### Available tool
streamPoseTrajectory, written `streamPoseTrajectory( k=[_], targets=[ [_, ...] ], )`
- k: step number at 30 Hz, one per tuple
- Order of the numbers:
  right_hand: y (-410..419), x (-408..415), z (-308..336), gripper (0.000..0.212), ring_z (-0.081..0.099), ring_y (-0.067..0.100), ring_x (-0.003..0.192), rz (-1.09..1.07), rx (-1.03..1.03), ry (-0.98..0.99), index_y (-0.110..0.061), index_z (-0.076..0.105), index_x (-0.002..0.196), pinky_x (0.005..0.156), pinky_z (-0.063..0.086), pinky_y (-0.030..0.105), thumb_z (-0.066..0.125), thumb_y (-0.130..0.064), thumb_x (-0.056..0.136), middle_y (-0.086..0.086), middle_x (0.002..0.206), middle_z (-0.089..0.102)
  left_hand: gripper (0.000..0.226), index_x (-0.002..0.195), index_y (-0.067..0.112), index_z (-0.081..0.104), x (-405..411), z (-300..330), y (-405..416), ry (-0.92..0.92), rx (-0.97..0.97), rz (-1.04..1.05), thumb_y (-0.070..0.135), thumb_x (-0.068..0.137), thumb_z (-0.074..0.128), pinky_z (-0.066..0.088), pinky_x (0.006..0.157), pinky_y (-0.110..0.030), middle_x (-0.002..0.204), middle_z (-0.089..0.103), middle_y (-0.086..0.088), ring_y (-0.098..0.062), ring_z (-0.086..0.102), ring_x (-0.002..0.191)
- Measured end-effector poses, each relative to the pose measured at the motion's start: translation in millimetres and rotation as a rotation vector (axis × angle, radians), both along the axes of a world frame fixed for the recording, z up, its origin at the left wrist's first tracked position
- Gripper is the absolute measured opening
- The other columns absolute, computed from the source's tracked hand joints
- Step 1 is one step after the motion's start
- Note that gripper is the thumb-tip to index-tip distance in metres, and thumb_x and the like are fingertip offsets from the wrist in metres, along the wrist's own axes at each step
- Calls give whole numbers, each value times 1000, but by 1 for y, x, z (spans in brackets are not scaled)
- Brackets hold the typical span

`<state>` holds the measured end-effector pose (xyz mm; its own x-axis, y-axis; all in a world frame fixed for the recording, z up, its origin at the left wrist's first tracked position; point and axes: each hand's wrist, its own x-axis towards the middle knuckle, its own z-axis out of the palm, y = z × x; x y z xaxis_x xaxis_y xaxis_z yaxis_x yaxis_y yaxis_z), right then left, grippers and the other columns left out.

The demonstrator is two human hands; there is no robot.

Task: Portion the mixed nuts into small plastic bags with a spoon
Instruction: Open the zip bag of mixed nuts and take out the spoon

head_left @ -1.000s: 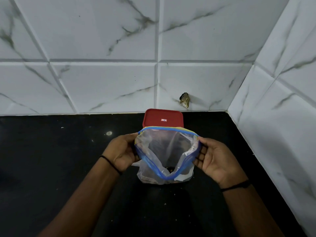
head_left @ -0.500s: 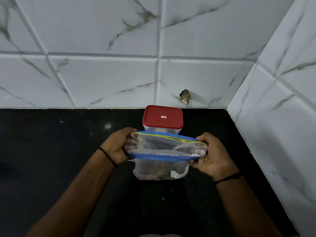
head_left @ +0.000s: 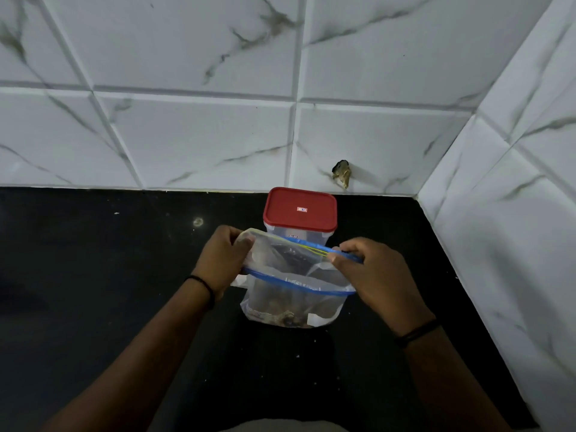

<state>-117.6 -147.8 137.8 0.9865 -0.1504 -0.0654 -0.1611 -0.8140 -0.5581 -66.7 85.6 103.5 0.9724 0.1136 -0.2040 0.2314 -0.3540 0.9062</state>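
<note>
Two hands hold one clear zip-top bag (head_left: 293,285) at the centre of a black countertop (head_left: 93,291). At 9 o'clock of the bag, the left hand (head_left: 223,263) grips its corner; at 3 o'clock, the right hand (head_left: 371,275) pinches the blue and yellow zip strip, whose tracks lie apart on the left. Nuts (head_left: 286,318) sit in the bottom. At 12 o'clock, just behind, stands one red-lidded container (head_left: 300,210). No spoon shows. Uneven pressing could leave a gap, and tipping would spill nuts
</note>
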Motion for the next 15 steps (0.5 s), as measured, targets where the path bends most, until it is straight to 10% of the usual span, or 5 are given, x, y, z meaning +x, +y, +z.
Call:
streamPoseTrajectory(
  k=[15],
  targets=[
    [14,19,-14,28,57,18,61,199,-48,-87,-8,64,71,62,48,41,62,-28,90,7,64,61,10,88,1,67,21,20,-34,-96,-353,-96,8,93,62,54,56,-30,69,66,-14,-24,62,61]
  ],
)
